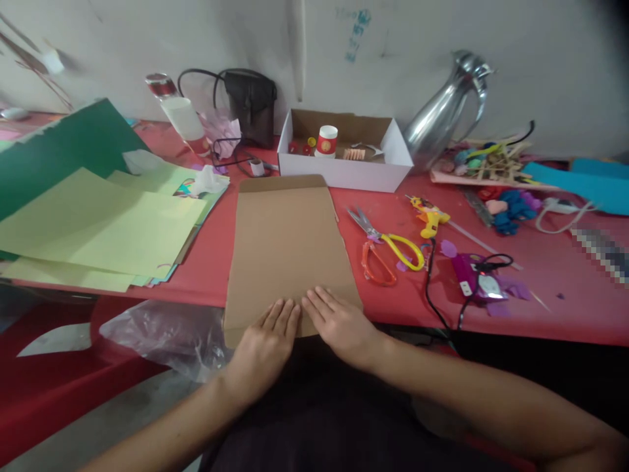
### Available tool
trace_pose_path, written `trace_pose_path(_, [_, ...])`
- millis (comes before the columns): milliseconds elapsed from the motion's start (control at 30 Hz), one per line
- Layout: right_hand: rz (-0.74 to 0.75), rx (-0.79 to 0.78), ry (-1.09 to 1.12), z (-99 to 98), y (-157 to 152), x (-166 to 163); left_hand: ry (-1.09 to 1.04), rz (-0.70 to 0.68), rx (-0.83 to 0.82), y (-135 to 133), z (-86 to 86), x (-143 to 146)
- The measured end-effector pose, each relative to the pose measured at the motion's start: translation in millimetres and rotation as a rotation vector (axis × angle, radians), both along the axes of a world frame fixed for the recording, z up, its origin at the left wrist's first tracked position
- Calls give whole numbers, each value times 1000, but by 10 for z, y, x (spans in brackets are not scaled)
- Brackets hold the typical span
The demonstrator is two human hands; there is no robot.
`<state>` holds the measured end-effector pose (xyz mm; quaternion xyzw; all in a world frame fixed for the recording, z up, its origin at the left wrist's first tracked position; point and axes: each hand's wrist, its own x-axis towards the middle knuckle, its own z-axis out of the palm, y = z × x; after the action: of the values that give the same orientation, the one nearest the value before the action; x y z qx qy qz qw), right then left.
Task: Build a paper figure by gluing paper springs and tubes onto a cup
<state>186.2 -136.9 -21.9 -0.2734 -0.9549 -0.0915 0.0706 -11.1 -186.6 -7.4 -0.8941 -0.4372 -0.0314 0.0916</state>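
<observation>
A brown cardboard sheet [287, 246] lies on the red table [565, 295], its near end hanging over the front edge. My left hand [263, 347] rests flat on that near end, fingers stretched out. My right hand [341, 324] lies flat beside it, fingers pointing up-left and almost touching the left hand's fingertips. Neither hand holds anything.
Yellow and green paper sheets [98, 223] are stacked at left. A white open box [344, 154], a black bag [250, 105] and a metal jug [442, 111] stand at the back. Yellow and orange scissors [388, 252], a glue gun [427, 216] and cables lie right of the cardboard.
</observation>
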Motion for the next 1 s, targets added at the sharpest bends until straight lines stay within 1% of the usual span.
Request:
trace_pose_path(67, [3,-101,-28,77,45,2,-19,-17,-86,56,72,-17])
trace_pose_path(133, [9,-214,-57,199,109,-6,-24,-43,-185,144,162,-45])
trace_pose_path(200, [16,-296,-93,329,185,-30,-14,-62,-284,244,248,-79])
trace_pose_path(300, [39,-363,-152,481,295,-78,-15,-57,-404,382,334,-125])
trace_pose_path(433, [59,-422,-237,604,421,-126,9,-42,-508,539,432,-137])
trace_pose_path(533, [32,-492,-334,716,545,-163,32,-51,-607,698,569,-110])
trace_pose_path(600, [16,-548,-372,807,660,-185,-5,-58,-709,833,670,-99])
trace_pose_path(667, [17,-634,-366,884,789,-189,-60,-26,-827,969,744,-112])
trace_pose_path(733, [20,-765,-327,923,906,-157,-99,36,-946,1080,779,-152])
trace_pose_path(800, [21,-914,-258,910,977,-87,-121,83,-1037,1152,787,-208])
trace_pose_path(833, [19,-965,-205,885,986,-42,-129,95,-1053,1169,785,-235])
trace_pose_path(867, [12,-984,-149,852,976,4,-135,98,-1047,1172,782,-258])
trace_pose_path(900, [-5,-965,-100,814,947,50,-134,92,-1025,1160,777,-273])
trace_pose_path(933, [-33,-911,-65,775,902,90,-128,75,-989,1132,770,-280])
trace_pose_path(1000, [-83,-750,-42,706,782,147,-95,22,-873,1029,747,-265])
